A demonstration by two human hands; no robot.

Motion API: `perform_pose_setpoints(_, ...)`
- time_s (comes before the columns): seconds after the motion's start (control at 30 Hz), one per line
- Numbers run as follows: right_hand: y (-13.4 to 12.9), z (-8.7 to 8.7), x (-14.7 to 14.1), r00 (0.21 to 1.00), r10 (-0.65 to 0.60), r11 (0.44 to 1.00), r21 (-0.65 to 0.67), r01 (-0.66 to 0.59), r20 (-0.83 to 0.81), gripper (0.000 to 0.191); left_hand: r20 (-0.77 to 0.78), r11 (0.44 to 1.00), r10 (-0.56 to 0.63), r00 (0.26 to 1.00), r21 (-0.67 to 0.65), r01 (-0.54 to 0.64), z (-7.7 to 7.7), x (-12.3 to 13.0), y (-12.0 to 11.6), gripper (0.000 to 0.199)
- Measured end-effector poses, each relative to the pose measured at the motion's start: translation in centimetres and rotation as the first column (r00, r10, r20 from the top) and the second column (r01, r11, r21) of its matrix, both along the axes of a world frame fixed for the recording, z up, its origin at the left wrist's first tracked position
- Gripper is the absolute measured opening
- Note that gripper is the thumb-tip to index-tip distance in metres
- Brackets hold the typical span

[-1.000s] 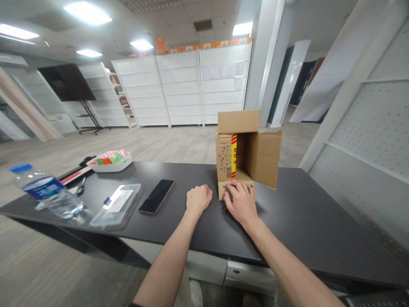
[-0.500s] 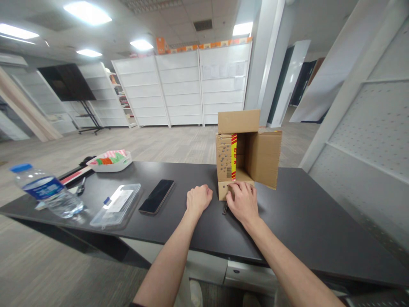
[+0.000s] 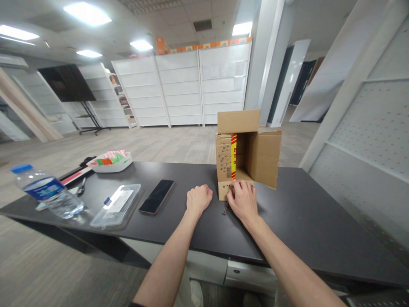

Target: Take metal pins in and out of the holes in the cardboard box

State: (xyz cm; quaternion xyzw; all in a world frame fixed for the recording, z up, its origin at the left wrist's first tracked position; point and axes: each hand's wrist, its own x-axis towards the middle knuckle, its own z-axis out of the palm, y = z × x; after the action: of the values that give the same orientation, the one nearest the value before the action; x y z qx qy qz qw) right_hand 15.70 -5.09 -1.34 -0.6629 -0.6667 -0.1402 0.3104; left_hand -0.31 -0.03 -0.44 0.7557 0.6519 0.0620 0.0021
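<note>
A cardboard box stands on the dark table, its opening facing me and its flaps spread. Yellow and red tape runs down its left flap, where several small round grey marks or pieces show. My right hand is at the box's lower flap, fingers curled against it; whatever its fingertips hold is hidden. A small dark metal piece lies on the table by the thumb side, partly covered by that hand. Left of the box, my left hand rests on the tabletop as a closed fist, its inside out of sight.
To the left lie a black phone and a clear plastic case. A water bottle leans at an angle near the left edge. Behind them sits a white basket of colourful items. A perforated panel stands at the right.
My right hand has shifted very slightly at the lower flap, and a little more of the metal piece shows. The left hand and the box have stayed put.
</note>
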Motion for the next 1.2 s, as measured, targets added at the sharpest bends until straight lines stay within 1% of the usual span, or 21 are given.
perform_pose_setpoints(0.4,0.60,0.05,-0.03,0.999,-0.039,0.999,0.004,0.039,0.030,0.007,-0.005,1.000,-0.009,1.000,0.022,0.010,0.03,-0.05,-0.02,0.040)
perform_pose_setpoints(0.53,0.73,-0.09,-0.03,0.998,-0.052,0.998,0.030,0.051,0.038,0.006,-0.010,1.000,-0.004,1.000,0.020,0.004,0.04,0.01,-0.01,0.039)
perform_pose_setpoints(0.63,0.73,-0.19,-0.03,0.999,-0.029,0.998,0.060,0.028,0.013,0.008,-0.006,1.000,-0.002,1.000,0.010,0.002,0.11,0.07,-0.03,0.039)
perform_pose_setpoints(0.87,0.71,-0.46,0.10,0.996,0.069,0.991,0.115,-0.063,-0.050,0.010,-0.004,1.000,-0.003,1.000,0.015,0.003,0.26,0.06,-0.11,0.040)
perform_pose_setpoints(1.03,0.79,-0.69,0.24,0.994,0.087,0.990,0.114,-0.080,-0.063,0.005,0.003,1.000,0.000,1.000,-0.011,0.000,0.27,0.06,-0.13,0.041)
perform_pose_setpoints(1.2,0.88,-0.75,0.31,0.992,0.081,0.993,0.098,-0.072,-0.093,0.006,0.000,1.000,0.005,1.000,-0.014,-0.005,0.22,0.06,-0.06,0.041)
